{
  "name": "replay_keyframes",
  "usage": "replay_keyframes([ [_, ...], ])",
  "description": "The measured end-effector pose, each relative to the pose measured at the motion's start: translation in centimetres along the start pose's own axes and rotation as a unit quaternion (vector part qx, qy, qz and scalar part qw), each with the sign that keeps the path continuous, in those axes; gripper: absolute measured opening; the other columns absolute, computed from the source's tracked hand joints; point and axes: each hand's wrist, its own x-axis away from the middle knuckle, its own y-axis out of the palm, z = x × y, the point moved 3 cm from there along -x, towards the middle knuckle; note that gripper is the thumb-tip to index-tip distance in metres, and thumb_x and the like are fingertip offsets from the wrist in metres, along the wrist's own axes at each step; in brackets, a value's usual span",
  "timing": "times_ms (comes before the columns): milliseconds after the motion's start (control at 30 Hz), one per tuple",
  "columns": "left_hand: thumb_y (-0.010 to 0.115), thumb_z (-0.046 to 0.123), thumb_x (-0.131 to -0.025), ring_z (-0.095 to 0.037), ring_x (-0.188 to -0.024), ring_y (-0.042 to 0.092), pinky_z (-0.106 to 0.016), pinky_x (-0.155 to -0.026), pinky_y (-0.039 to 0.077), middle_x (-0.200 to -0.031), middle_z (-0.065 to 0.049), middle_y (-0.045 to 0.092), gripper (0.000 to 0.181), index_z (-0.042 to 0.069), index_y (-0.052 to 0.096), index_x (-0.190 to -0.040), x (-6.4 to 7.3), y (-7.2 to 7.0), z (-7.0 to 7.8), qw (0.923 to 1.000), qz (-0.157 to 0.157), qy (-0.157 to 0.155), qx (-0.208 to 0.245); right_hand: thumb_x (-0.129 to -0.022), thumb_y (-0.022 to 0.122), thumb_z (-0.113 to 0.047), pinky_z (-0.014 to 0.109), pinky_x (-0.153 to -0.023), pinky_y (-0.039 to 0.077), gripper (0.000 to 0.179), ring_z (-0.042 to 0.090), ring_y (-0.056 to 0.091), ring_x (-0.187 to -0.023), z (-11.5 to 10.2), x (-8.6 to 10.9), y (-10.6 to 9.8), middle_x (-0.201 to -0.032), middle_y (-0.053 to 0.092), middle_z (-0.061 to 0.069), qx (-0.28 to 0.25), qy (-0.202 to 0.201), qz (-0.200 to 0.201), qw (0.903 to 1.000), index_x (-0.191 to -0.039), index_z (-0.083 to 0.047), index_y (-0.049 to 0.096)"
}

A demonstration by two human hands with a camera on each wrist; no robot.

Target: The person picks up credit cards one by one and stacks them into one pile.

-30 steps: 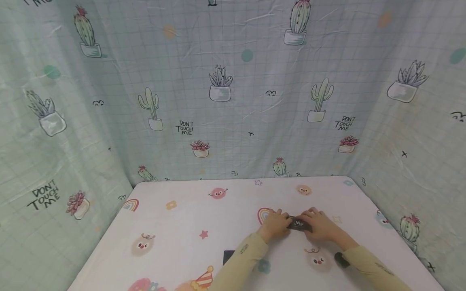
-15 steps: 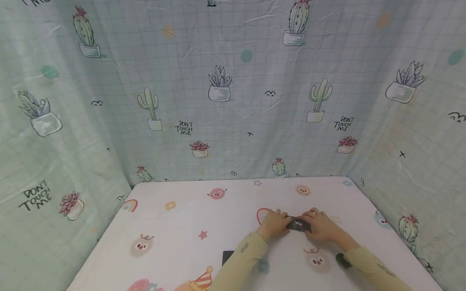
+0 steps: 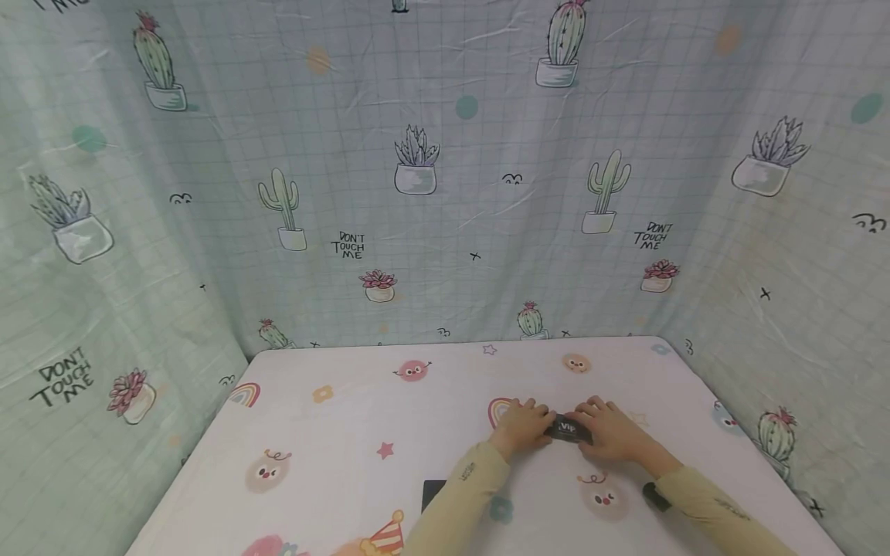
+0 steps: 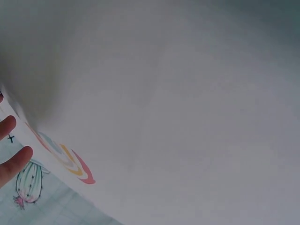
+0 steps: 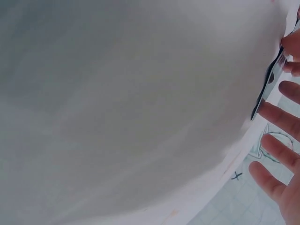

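A small black card point(image 3: 570, 429) with white "VIP" lettering is between the hands in the head view, right of the table's middle. My left hand point(image 3: 523, 428) pinches its left end. The right end is pinched by my right hand point(image 3: 613, 434), with the thumb on the near side. In the right wrist view the card point(image 5: 267, 85) shows nearly edge-on, with a clear strip along it and fingers spread beside it. Only some fingertips point(image 4: 16, 164) of the left hand appear at the edge of the left wrist view; the card is barely in that frame.
A flat black rectangle point(image 3: 431, 492) lies partly hidden behind the left sleeve. Beside the right forearm sits a small dark object point(image 3: 655, 496), partly covered by the sleeve. The table point(image 3: 334, 440) has a pale printed cover, and a cactus-print curtain point(image 3: 459, 216) surrounds it.
Both hands stay on the card in nearly the same place. The card's face tilts slightly, so its lettering shifts a little. The head view drifts slightly.
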Motion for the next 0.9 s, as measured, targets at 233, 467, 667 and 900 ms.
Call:
replay_keyframes([
  [233,0.048,0.053,-0.083,-0.007,-0.102,0.052,-0.029,-0.087,0.043,-0.112,0.013,0.056,0.041,0.032,0.048,-0.118,0.23,-0.23,0.18,0.9993,0.026,0.007,-0.027,-0.072,0.066,-0.03,0.04,-0.077,0.041,0.045,0.016,0.046,-0.093,-0.2,0.16,-0.21,-0.099,0.056,-0.002,-0.001,-0.003,0.008,1.0,-0.113,-0.014,0.057],
  [467,0.048,0.051,-0.084,-0.008,-0.105,0.052,-0.03,-0.09,0.042,-0.114,0.012,0.055,0.042,0.032,0.046,-0.121,0.26,-0.34,0.25,0.9996,0.018,0.012,-0.02,-0.073,0.066,-0.029,0.039,-0.078,0.043,0.042,0.015,0.046,-0.091,-0.34,0.32,-0.27,-0.097,0.055,-0.003,-0.001,-0.003,0.01,0.9999,-0.112,-0.014,0.058],
  [667,0.049,0.05,-0.084,-0.009,-0.108,0.05,-0.032,-0.093,0.041,-0.116,0.012,0.055,0.041,0.032,0.046,-0.121,0.15,-0.2,0.27,0.9998,0.013,0.012,-0.005,-0.071,0.068,-0.03,0.035,-0.075,0.043,0.042,0.012,0.044,-0.086,-0.42,0.4,-0.37,-0.093,0.055,-0.004,0.006,-0.017,0.031,0.9994,-0.109,-0.015,0.059],
  [900,0.048,0.05,-0.085,-0.009,-0.112,0.049,-0.033,-0.095,0.04,-0.12,0.011,0.053,0.041,0.032,0.044,-0.122,0.12,0.02,0.25,0.9998,0.005,0.017,-0.002,-0.065,0.073,-0.026,0.03,-0.068,0.043,0.044,0.009,0.042,-0.079,-0.65,0.37,-0.66,-0.087,0.053,-0.005,0.01,-0.046,0.065,0.9968,-0.105,-0.014,0.06],
])
